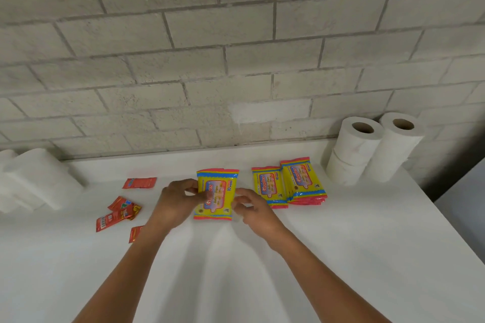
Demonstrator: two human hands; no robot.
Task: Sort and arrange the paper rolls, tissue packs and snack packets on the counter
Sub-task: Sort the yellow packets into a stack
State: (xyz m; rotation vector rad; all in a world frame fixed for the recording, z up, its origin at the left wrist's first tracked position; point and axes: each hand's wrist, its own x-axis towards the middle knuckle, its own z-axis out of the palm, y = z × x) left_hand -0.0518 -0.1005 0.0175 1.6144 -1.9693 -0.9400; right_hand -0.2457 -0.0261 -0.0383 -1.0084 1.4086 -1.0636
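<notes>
A yellow tissue pack [219, 186] with red and blue ends sits at the counter's middle, held on both sides: my left hand [178, 200] grips its left edge, my right hand [253, 208] its right edge. Right of it lie two piles of the same packs [269, 186] [304, 181]. Three white paper rolls [367, 149] stand at the back right, two of them stacked. More white rolls [34, 178] lie at the far left. Several small red snack packets [119, 211] are scattered left of my hands, one [139, 182] further back and one [135, 233] partly hidden by my left forearm.
The white counter [341, 244] runs along a grey brick wall [236, 47]. Its right edge falls away diagonally at the lower right, with a pale surface [464, 204] beyond it.
</notes>
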